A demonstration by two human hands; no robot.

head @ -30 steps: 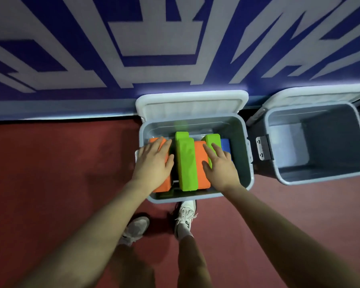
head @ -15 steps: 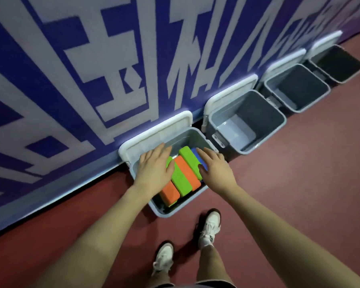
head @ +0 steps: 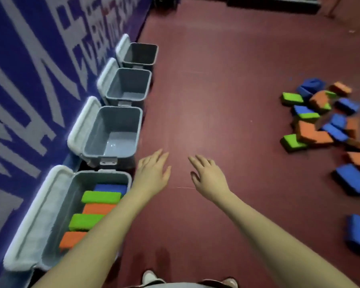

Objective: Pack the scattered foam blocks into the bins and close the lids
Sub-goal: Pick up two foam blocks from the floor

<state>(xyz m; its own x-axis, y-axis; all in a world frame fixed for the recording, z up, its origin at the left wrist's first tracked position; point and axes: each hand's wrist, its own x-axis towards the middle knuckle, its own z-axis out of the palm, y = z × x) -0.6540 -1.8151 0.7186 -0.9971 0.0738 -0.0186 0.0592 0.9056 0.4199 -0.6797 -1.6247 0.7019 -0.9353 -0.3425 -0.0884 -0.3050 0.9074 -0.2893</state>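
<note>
The nearest grey bin (head: 75,188) stands at lower left with its white lid (head: 35,221) swung back against the wall. Inside it lie several foam blocks: a blue block (head: 110,189), a green block (head: 101,197), orange and green ones below. My left hand (head: 152,173) hovers over the red floor just right of that bin, fingers straight, holding nothing. My right hand (head: 208,177) is beside it, also empty with fingers spread. A scattered pile of foam blocks (head: 320,119) in blue, green and orange lies on the floor at far right.
Three more grey bins line the blue wall with lids up: second bin (head: 112,132), third bin (head: 129,86), fourth bin (head: 140,55); none shows blocks. Loose blue blocks (head: 357,179) lie at right. My shoes show at the bottom edge.
Both hands have left the blocks in the nearest bin and now hang over the floor. The view has swung right, bringing the block pile into sight.
</note>
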